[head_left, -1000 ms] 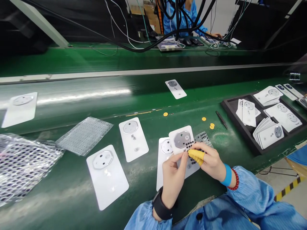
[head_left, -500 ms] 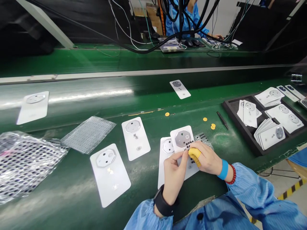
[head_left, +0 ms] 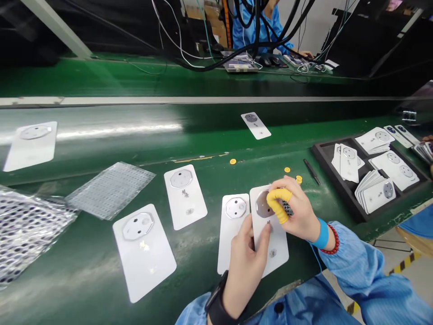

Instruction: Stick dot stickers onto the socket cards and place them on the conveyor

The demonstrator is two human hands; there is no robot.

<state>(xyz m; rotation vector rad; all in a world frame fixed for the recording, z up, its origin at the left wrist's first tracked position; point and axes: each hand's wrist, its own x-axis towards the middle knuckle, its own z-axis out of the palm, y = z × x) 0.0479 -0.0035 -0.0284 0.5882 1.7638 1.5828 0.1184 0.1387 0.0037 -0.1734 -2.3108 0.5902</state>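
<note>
Two hands (head_left: 244, 271) (head_left: 297, 212) grip one white card (head_left: 274, 258).

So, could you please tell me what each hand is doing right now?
Left hand: closed, holding the white card.
Right hand: closed, pinching a perforated sheet.

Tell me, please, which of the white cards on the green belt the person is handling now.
It is the white card between the left hand and right hand; the others, like the one just left of it, are not held.

This looks like a factory assembly line, with a green conveyor belt (head_left: 67, 253) (a blue-smocked co-worker (head_left: 255, 31) beyond).
</note>
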